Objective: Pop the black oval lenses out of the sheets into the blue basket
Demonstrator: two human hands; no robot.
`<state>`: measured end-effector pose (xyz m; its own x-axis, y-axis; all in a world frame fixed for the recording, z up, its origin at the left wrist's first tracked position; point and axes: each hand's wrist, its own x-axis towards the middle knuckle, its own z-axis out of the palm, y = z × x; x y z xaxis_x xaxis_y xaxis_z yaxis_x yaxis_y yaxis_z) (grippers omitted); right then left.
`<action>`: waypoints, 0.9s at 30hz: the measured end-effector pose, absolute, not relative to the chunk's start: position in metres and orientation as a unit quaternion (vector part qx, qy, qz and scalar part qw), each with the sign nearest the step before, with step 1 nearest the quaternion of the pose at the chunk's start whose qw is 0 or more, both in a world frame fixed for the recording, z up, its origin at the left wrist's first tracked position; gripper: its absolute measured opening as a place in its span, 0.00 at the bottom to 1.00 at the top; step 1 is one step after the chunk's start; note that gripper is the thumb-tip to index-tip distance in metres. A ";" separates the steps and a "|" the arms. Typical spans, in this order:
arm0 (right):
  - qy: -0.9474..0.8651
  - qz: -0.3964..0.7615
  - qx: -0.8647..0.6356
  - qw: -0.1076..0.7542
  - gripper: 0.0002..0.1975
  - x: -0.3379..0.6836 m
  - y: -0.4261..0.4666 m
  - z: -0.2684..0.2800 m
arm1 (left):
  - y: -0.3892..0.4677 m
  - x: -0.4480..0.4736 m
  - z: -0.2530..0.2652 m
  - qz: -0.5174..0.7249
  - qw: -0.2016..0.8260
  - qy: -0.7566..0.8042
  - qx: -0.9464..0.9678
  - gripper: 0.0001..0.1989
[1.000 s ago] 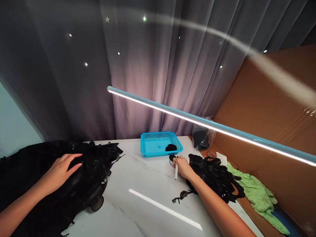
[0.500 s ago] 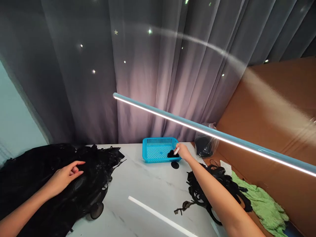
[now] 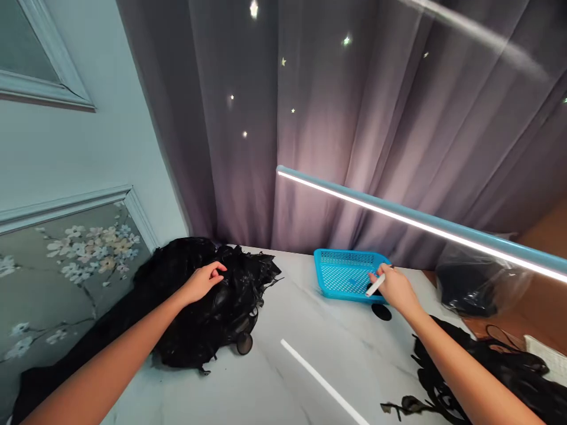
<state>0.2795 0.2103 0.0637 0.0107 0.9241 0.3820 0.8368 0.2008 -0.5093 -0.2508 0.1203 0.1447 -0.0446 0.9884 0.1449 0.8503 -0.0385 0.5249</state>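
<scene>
I have a slim white pen-like tool [image 3: 375,286] gripped aslant in my right hand [image 3: 397,287], blue basket [image 3: 340,277] beneath; my left hand [image 3: 200,284], unclenched, is over glossy black sheeting [image 3: 208,327].

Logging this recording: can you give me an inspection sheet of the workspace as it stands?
Surface: white marbled table with grey veining.
Job's things: blue basket; black disc on the table by its near edge; left black heap; right black heap, partly out of frame; white stick.
Clutter: clear bag holding something dark, far right.
Grips: left grip at the left black heap, fingers partly curled, contact unclear; right grip holds the white stick at the basket's right end.
Cables: nothing clearly seen.
Surroundings: grey curtain with star shapes, lit tube, framed flower picture.
</scene>
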 end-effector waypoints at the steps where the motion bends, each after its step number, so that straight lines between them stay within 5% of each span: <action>1: -0.702 0.090 -0.614 0.350 0.14 0.265 0.207 0.066 | 0.121 -0.251 0.146 0.245 0.135 0.678 0.680 0.11; 6: -0.720 0.358 -0.448 0.390 0.23 0.170 0.181 0.078 | 0.123 -0.250 0.152 0.247 0.102 0.660 0.702 0.09; 9: -0.747 0.422 -0.363 0.364 0.23 0.107 0.162 0.080 | 0.119 -0.245 0.149 0.245 0.094 0.653 0.710 0.08; 15: -0.769 0.357 -0.349 0.399 0.09 -0.015 0.137 0.078 | 0.112 -0.232 0.124 0.237 0.096 0.673 0.694 0.21; 27: -0.694 0.314 -0.464 0.452 0.10 -0.059 0.171 0.071 | 0.115 -0.263 0.157 0.288 0.132 0.683 0.658 0.10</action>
<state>-0.0592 0.1713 0.0713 -0.1612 0.9280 0.3360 0.3592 0.3723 -0.8558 -0.2631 0.1146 0.1572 -0.0988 0.9750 0.1991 0.8232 -0.0323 0.5668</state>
